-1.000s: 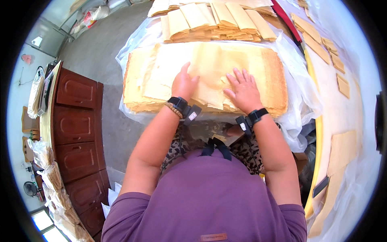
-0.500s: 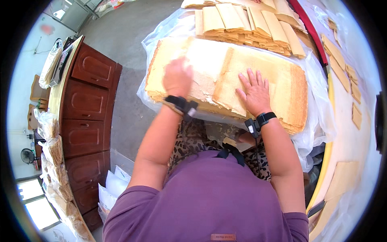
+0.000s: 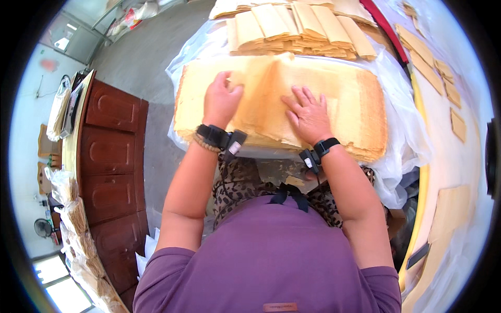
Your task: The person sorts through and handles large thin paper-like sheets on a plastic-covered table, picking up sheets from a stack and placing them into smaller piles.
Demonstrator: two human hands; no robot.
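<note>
A thick stack of thin yellow-tan sheets (image 3: 360,112), with browned, rough edges, lies in front of me. My left hand (image 3: 222,100) is over its left part, fingers curled and thumb close to the index finger. What that hand pinches, if anything, is hidden. On the right of the middle, my right hand (image 3: 309,116) rests palm down on the top sheet, fingers spread. Between the hands the top sheet (image 3: 266,86) rises in a darker, upright crease that reaches the far edge.
Folded tan sheets (image 3: 297,26) are piled behind the stack. Clear plastic (image 3: 402,130) spreads under the stack. At right, a pale surface with a yellow edge (image 3: 421,135) bears loose flat pieces (image 3: 458,125). A reddish-brown wooden cabinet (image 3: 112,151) stands left, across a grey floor (image 3: 156,62).
The top sheet's crease now stands up between my hands, and the pale patch on the left part is covered. My left hand, blurred before, is now sharp, with fingers curled.
</note>
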